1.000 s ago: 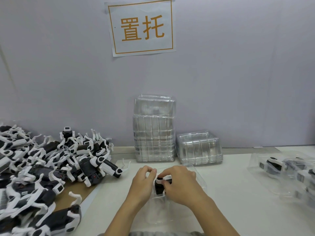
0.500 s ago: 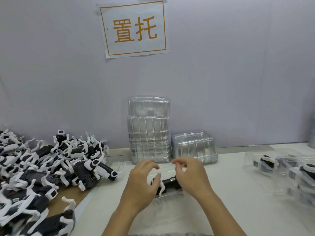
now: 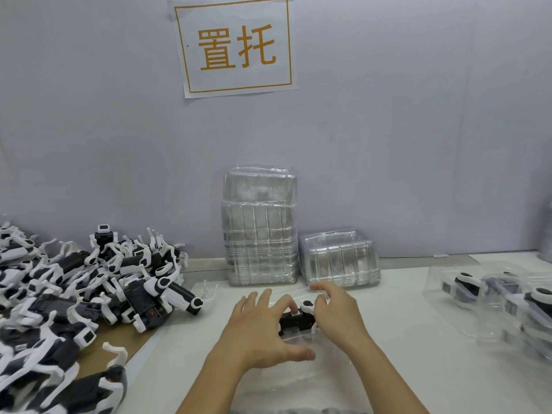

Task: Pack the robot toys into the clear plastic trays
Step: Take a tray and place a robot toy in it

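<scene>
A black and white robot toy lies in a clear plastic tray on the white table in front of me. My left hand is spread over the toy's left side, fingers straight, with fingertips touching its top. My right hand hovers at the toy's right end with loosely curled fingers; I cannot tell whether it pinches the toy. Part of the toy is hidden beneath both hands.
A big heap of robot toys covers the left of the table. A tall stack of empty trays and a short stack stand against the wall. Packed trays lie at the right.
Both hands have lifted off their grip on the toy and opened out. The toy now lies flat in the tray. The camera view has shifted slightly.
</scene>
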Action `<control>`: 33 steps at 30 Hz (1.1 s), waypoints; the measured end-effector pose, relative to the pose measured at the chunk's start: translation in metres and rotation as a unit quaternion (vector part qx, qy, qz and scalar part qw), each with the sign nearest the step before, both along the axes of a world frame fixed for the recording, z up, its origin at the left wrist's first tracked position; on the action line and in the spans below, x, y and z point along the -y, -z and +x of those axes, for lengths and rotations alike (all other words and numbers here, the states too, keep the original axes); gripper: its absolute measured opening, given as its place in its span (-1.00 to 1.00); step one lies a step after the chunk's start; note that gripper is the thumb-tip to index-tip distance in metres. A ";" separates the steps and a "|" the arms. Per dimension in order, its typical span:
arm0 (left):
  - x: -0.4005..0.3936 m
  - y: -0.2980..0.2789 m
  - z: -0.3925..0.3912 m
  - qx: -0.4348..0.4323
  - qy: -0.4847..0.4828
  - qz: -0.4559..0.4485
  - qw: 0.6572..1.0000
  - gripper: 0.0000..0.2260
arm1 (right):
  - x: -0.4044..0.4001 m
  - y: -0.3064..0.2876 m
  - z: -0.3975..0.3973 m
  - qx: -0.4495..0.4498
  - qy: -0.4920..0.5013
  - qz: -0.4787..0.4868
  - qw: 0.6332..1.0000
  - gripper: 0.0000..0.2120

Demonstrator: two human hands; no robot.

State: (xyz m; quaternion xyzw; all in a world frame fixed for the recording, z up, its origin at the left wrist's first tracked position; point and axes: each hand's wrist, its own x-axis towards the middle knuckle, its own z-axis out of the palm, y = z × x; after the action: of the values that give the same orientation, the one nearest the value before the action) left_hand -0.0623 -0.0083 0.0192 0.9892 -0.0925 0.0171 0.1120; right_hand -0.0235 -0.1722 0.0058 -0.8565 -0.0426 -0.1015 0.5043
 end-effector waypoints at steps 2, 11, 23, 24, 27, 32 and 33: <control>-0.001 0.001 0.000 0.023 0.002 0.005 1.000 -0.32 | 0.000 0.001 0.000 0.001 -0.001 0.015 1.000 -0.67; -0.015 -0.002 -0.002 0.065 -0.027 -0.084 0.994 -0.42 | 0.001 -0.003 0.003 0.032 0.083 0.200 0.976 -0.75; -0.024 -0.029 -0.017 0.041 -0.004 -0.694 0.718 -0.47 | -0.015 -0.008 -0.013 0.010 -0.112 0.214 0.970 -0.81; -0.025 -0.028 -0.018 0.018 -0.002 -0.731 0.682 -0.43 | -0.017 -0.008 -0.015 0.018 -0.125 0.202 0.971 -0.75; -0.029 -0.024 -0.020 -0.053 0.004 -0.806 0.590 -0.30 | -0.021 -0.013 -0.021 0.031 -0.159 0.197 0.967 -0.61; -0.032 -0.015 -0.018 -0.103 0.002 -0.856 0.506 -0.23 | -0.025 -0.019 -0.025 0.045 -0.203 0.220 0.953 -0.62; -0.033 -0.014 -0.018 -0.103 0.005 -0.861 0.499 -0.23 | -0.025 -0.020 -0.026 0.048 -0.208 0.222 0.951 -0.63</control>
State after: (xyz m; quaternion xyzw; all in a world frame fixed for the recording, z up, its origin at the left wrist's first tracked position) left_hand -0.0801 0.0246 0.0336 0.3982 -0.0247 -0.0140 0.9168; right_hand -0.0496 -0.1468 0.0256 -0.6892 -0.2201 -0.0420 0.6891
